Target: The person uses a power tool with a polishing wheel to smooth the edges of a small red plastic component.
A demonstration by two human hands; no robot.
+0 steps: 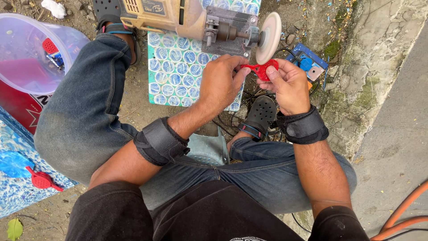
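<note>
I sit on the ground with both hands raised in front of a bench grinder (191, 20). Its pale round wheel (268, 31) stands just above my fingers. A small red plastic part (262, 70) is pinched between both hands right under the wheel's edge. My left hand (220, 82) grips its left end with thumb and fingers. My right hand (290, 85) holds its right side. Each wrist wears a black strap. Whether the part touches the wheel I cannot tell.
The grinder rests on a patterned blue-and-white board (178, 71). A clear plastic tub (31, 53) with red parts stands at the left. Another red part (41, 179) lies on a blue cloth. A blue power socket (307, 62) and cables lie right; orange hose (401, 216) at bottom right.
</note>
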